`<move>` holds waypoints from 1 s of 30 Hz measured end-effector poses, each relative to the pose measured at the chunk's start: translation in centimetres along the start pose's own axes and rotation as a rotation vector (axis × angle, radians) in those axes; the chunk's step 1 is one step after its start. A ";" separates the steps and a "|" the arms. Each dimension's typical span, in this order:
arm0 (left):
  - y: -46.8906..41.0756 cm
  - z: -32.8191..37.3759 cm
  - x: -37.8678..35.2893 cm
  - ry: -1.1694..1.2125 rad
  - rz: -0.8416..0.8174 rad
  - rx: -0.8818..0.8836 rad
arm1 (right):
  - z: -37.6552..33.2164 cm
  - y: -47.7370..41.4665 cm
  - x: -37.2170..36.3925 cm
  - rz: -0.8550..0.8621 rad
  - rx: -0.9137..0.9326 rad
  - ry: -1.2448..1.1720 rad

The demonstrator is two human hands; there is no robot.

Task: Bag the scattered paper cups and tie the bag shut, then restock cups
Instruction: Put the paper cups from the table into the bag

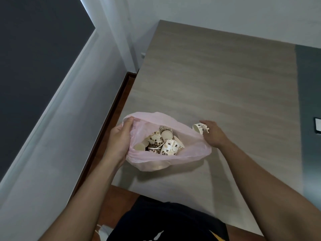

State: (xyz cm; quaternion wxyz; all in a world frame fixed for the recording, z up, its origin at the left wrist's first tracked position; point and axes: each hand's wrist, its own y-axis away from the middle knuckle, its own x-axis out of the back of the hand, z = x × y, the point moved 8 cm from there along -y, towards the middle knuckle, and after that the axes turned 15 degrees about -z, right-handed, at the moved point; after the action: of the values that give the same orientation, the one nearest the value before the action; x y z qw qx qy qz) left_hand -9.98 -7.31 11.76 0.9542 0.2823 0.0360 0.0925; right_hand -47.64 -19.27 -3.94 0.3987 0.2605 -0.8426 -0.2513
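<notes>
We hold the pink bag (173,156) near the tabletop's (217,75) front-left corner, our left hand (119,138) closed on the rim at its left side to keep the mouth wide over the cups (162,140) already inside, while our right hand (212,134) is curled around one more paper cup (198,128) lying on its side just beside the bag's right edge. To do this well, we judge we should lift that cup over the sagging rim and drop it in rather than push it against the plastic. The tabletop around looks bare, with only a small pale object (317,124) at its right edge, too cut off to identify, and nothing stands in the way.

Cups (163,141) lie in the bag (191,150) on the table (217,75); one cup (198,128) just right
</notes>
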 end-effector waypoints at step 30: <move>0.2 1.0 -1.2 -0.018 -0.080 -0.033 | -3.0 8.1 5.6 0.250 0.087 -0.678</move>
State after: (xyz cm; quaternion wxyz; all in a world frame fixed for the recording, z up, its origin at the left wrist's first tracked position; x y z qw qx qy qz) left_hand -11.06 -7.97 12.74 0.9619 0.2659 0.0370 0.0521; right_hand -50.19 -17.53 5.82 0.1129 0.0744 -0.9622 -0.2366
